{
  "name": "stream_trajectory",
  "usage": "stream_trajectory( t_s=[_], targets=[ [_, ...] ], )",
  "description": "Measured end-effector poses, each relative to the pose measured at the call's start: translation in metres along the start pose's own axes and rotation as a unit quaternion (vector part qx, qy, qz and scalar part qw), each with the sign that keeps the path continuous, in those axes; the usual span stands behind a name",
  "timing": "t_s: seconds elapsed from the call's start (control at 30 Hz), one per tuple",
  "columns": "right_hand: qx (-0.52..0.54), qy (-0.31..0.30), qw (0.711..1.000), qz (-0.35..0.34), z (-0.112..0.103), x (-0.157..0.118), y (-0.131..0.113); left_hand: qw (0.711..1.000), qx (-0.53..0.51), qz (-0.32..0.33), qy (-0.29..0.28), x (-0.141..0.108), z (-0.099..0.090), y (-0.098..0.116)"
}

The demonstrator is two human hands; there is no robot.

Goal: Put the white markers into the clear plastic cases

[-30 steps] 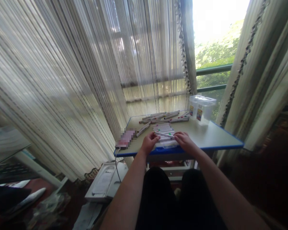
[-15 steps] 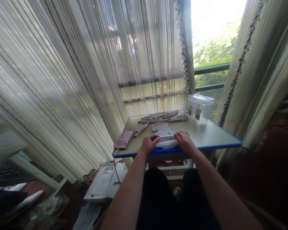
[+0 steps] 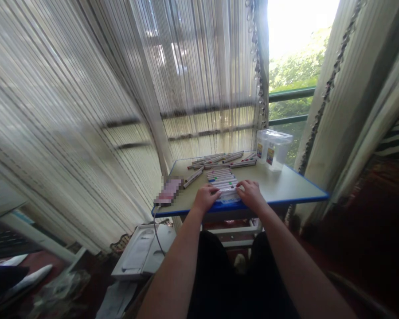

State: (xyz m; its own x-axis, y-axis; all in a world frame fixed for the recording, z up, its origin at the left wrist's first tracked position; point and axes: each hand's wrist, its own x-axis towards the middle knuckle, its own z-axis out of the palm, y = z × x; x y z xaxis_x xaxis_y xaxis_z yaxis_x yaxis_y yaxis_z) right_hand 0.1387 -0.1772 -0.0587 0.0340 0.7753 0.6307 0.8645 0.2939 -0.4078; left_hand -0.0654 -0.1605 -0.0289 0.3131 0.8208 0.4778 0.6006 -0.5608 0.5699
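White markers (image 3: 220, 178) with coloured marks lie side by side in a row that runs toward the table's near edge. My left hand (image 3: 206, 197) is at the left end of the nearest markers, its thumb and fingers closed against them. At their right end, my right hand (image 3: 250, 194) presses with bent fingers. Between both hands, at the near edge, is a clear plastic piece with blue on it (image 3: 228, 198); its exact shape is hard to make out.
Loose markers (image 3: 216, 159) are heaped at the back of the table (image 3: 286, 188). Two clear plastic containers (image 3: 275, 153) stand at the back right. A blurred-out pink device (image 3: 169, 191) with a cable lies at the left edge. An open white box (image 3: 138, 254) is below left.
The view has shifted slightly. Both hands stay at the ends of the nearest markers, and the clear plastic between them shows more plainly.
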Motion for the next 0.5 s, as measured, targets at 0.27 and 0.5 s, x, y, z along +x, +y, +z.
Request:
stream_trajectory(
  t_s=[0.27, 0.5],
  targets=[
    [-0.009, -0.01, 1.0, 0.002, -0.0023, -0.0014, -0.0028, 1.0, -0.008, -0.007, 0.009, 0.0008, -0.0017, 0.0005],
    [-0.014, 0.004, 1.0, -0.001, -0.0012, -0.002, -0.0029, 1.0, 0.012, -0.012, 0.009, 0.0007, 0.0, 0.0039]
  ],
)
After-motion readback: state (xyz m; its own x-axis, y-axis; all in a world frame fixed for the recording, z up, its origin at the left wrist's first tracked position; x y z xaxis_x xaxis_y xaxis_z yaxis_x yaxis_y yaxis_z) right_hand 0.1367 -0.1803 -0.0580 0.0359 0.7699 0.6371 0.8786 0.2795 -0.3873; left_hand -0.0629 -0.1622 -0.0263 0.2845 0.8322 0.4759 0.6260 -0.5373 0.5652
